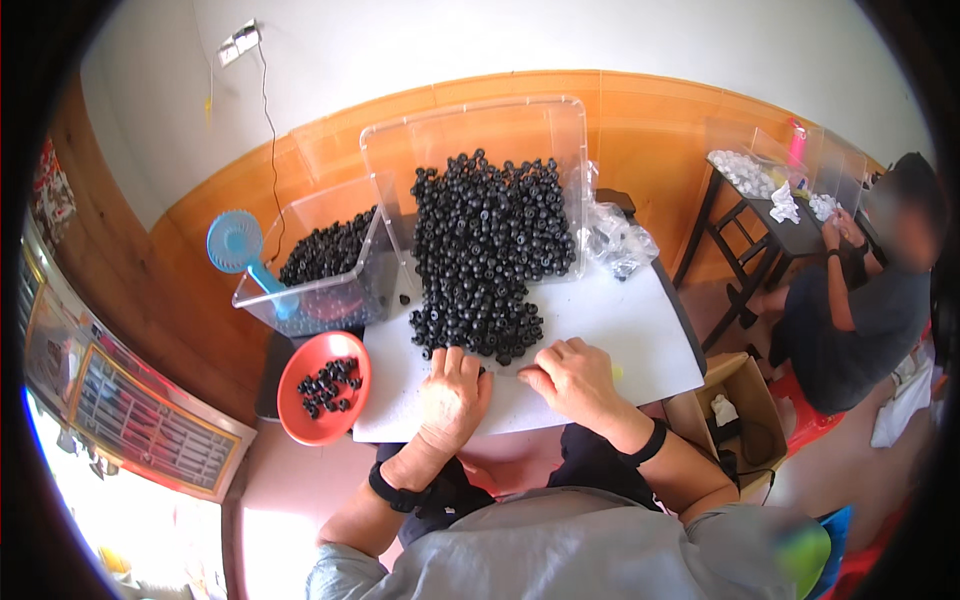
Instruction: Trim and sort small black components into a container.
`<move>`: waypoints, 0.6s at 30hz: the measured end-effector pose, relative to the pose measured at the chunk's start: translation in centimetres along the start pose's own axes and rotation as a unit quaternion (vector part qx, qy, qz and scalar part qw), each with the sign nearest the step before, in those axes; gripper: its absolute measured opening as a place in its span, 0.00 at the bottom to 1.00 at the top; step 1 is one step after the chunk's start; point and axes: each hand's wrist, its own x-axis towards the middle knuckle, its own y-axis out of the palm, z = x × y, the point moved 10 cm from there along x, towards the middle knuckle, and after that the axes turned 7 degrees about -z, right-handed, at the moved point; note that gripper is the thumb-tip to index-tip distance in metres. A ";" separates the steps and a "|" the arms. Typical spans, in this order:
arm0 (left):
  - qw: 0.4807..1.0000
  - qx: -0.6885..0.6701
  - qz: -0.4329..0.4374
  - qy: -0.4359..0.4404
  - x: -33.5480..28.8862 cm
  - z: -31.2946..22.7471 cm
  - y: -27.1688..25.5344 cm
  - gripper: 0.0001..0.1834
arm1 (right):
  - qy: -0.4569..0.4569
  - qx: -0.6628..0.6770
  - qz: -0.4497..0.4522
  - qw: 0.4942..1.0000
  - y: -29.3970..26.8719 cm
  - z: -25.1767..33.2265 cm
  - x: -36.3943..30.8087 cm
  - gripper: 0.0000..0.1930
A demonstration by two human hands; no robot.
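Observation:
A big heap of small black round parts with holes, like little wheels or beads (485, 230), spills from a tipped clear plastic bin (575, 150) onto a white tabletop (640, 330). At the heap's near edge, my left hand (455, 398) is closed, fingers bent down. A bit of black shows beside its thumb; what it grips is hidden. To its right, apart from it, my right hand (580, 382) is closed too, thumb and fingers together over the tabletop. Anything between them is too small to make out.
A red bowl (288, 400) with several black parts sits left. Behind it stand a clear bin (250, 297) of black parts and a blue handheld fan (236, 242). Plastic bags (620, 240) lie right. A cardboard box (755, 400) and another person (850, 330) are further right.

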 end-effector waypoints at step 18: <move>0.930 -0.364 -0.021 -0.057 0.8 -1.6 -4.0 0.14 | 0.028 -0.001 0.022 0.999 0.4 -1.2 -0.4 0.04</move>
